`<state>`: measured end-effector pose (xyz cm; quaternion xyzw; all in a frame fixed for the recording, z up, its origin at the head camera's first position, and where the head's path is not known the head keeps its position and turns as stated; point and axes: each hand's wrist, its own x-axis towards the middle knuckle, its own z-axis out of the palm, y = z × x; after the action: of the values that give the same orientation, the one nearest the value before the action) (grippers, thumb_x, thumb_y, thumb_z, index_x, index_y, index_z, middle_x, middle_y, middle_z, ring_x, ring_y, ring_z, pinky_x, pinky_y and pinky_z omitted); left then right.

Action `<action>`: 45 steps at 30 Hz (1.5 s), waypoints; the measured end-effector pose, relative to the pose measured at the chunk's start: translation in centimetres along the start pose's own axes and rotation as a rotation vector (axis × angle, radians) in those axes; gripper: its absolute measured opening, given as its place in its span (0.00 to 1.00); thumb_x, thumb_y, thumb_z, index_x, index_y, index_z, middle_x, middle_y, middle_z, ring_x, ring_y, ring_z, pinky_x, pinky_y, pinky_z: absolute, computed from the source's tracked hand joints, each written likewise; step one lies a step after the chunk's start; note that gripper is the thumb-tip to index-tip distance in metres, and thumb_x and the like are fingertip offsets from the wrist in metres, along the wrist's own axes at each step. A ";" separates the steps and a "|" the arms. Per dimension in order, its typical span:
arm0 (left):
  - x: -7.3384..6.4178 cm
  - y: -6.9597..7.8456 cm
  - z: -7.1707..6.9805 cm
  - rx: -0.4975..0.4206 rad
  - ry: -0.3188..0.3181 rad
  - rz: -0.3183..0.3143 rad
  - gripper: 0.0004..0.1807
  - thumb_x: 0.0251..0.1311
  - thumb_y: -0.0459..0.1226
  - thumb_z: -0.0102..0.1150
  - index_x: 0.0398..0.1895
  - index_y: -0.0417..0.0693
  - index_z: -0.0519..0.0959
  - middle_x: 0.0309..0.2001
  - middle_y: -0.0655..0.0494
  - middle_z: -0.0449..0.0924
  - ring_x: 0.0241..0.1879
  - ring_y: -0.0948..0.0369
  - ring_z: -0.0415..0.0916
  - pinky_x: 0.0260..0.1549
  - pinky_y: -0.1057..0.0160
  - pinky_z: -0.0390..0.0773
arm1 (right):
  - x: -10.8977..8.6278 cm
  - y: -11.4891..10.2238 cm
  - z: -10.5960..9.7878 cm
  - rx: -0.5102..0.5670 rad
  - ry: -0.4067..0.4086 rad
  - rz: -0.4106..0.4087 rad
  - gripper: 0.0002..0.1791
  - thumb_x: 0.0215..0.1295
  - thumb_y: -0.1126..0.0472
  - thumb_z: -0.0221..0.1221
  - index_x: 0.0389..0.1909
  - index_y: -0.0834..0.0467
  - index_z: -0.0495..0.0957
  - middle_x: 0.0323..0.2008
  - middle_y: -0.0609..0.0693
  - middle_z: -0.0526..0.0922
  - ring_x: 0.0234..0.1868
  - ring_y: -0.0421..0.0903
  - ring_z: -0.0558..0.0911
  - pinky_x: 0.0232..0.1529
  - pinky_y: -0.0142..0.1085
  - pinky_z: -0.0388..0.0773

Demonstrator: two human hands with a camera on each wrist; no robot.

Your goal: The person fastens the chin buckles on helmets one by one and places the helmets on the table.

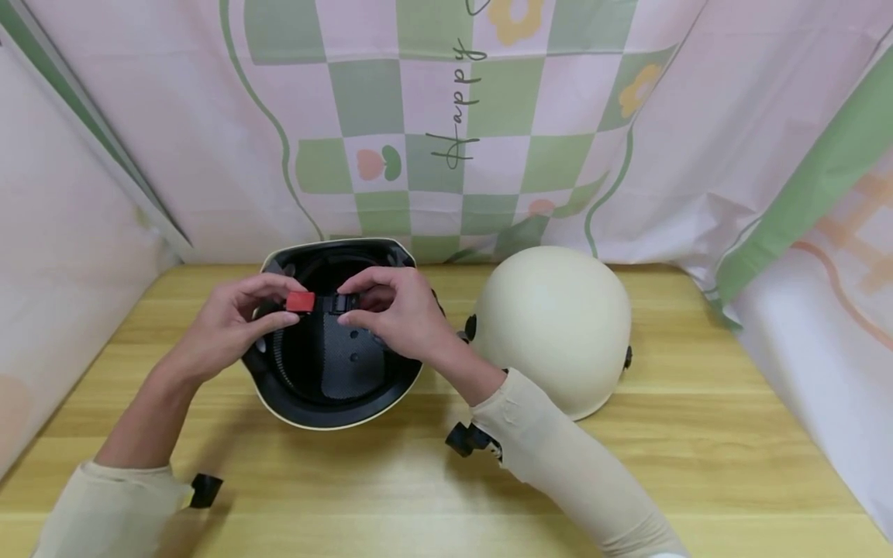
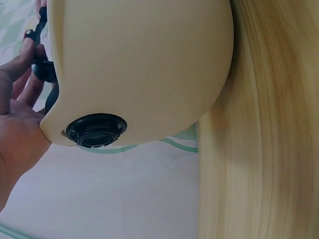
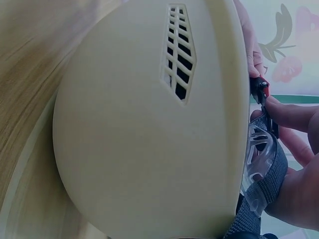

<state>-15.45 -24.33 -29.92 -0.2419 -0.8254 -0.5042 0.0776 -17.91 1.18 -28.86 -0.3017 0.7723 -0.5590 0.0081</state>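
Note:
A cream helmet (image 1: 328, 422) lies upside down on the table, its black padded inside facing up. Over its opening, my left hand (image 1: 230, 318) pinches the red part of a chin-strap buckle (image 1: 300, 301) between thumb and fingers. From the other side, my right hand (image 1: 398, 310) pinches the black strap piece (image 1: 342, 303) in line with it. Whether the buckle halves are fully locked cannot be told. The right wrist view shows grey webbing (image 3: 274, 186) and a clear plastic chin cup (image 3: 259, 169) beside the right hand.
A second cream helmet (image 1: 554, 325) rests dome up on the wooden table (image 1: 663, 465), just right of the first. Patterned cloth (image 1: 502, 163) hangs behind the table and along its sides. A round black fitting (image 2: 97, 130) sticks out from the first helmet's shell.

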 end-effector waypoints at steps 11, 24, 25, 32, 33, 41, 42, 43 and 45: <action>0.2 0.1 0.2 0.014 0.001 0.012 0.13 0.64 0.23 0.65 0.51 0.32 0.81 0.46 0.67 0.84 0.40 0.64 0.80 0.41 0.73 0.81 | 0.1 0.2 0.4 0.001 0.007 -0.034 0.13 0.59 0.69 0.74 0.45 0.63 0.87 0.38 0.54 0.89 0.33 0.40 0.86 0.35 0.32 0.83; 0.2 -0.1 0.2 0.011 0.000 0.029 0.12 0.61 0.22 0.67 0.48 0.33 0.83 0.43 0.65 0.85 0.40 0.65 0.81 0.40 0.72 0.80 | 0.2 0.6 0.8 0.062 0.018 0.027 0.13 0.58 0.70 0.74 0.45 0.64 0.88 0.38 0.56 0.89 0.33 0.42 0.87 0.36 0.33 0.84; 0.2 -0.1 0.2 0.008 0.000 0.029 0.12 0.61 0.22 0.67 0.48 0.32 0.83 0.43 0.65 0.86 0.40 0.65 0.81 0.40 0.72 0.80 | 0.3 0.6 0.8 0.067 0.021 0.029 0.13 0.57 0.70 0.74 0.45 0.64 0.88 0.38 0.56 0.89 0.33 0.42 0.87 0.36 0.33 0.84; 0.1 -0.2 0.1 -0.001 0.009 0.030 0.12 0.60 0.21 0.68 0.47 0.32 0.84 0.43 0.66 0.86 0.40 0.66 0.82 0.39 0.73 0.80 | 0.4 0.8 1.1 0.104 0.028 0.033 0.14 0.57 0.70 0.75 0.45 0.64 0.88 0.36 0.57 0.89 0.31 0.43 0.86 0.34 0.34 0.84; 0.1 -0.2 0.1 0.001 0.011 0.029 0.12 0.60 0.21 0.68 0.47 0.32 0.84 0.43 0.66 0.86 0.40 0.66 0.82 0.38 0.73 0.80 | 0.4 0.7 1.1 0.104 0.029 0.034 0.14 0.57 0.70 0.75 0.45 0.64 0.88 0.36 0.57 0.89 0.31 0.43 0.87 0.34 0.34 0.83; 0.0 -0.2 0.1 0.004 0.017 0.010 0.12 0.60 0.21 0.68 0.47 0.32 0.84 0.43 0.66 0.86 0.39 0.65 0.82 0.37 0.73 0.80 | 0.4 0.9 1.3 0.132 0.039 0.033 0.14 0.57 0.71 0.74 0.45 0.65 0.88 0.36 0.58 0.89 0.32 0.42 0.87 0.34 0.32 0.83; 0.0 -0.2 0.0 0.004 0.019 0.008 0.12 0.60 0.21 0.68 0.47 0.32 0.84 0.43 0.66 0.86 0.38 0.65 0.82 0.37 0.73 0.81 | 0.4 0.9 1.4 0.136 0.041 0.028 0.14 0.57 0.71 0.74 0.45 0.65 0.88 0.36 0.58 0.89 0.32 0.42 0.87 0.35 0.33 0.83; 0.0 -0.2 0.1 0.003 0.020 0.007 0.12 0.59 0.21 0.68 0.47 0.32 0.84 0.43 0.66 0.86 0.38 0.65 0.81 0.37 0.73 0.80 | 0.4 0.9 1.4 0.141 0.044 0.023 0.14 0.57 0.71 0.74 0.45 0.66 0.88 0.36 0.58 0.89 0.32 0.42 0.87 0.35 0.33 0.83; 0.1 -0.2 0.1 0.008 0.014 0.014 0.12 0.59 0.21 0.69 0.47 0.33 0.84 0.42 0.65 0.86 0.38 0.65 0.81 0.36 0.73 0.80 | 0.4 0.9 1.5 0.151 0.040 0.011 0.14 0.56 0.72 0.74 0.45 0.66 0.88 0.37 0.59 0.89 0.32 0.42 0.87 0.36 0.33 0.84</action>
<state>-15.56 -24.28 -30.07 -0.2437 -0.8252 -0.5018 0.0879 -18.08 -0.09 -30.06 -0.2847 0.7297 -0.6214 0.0182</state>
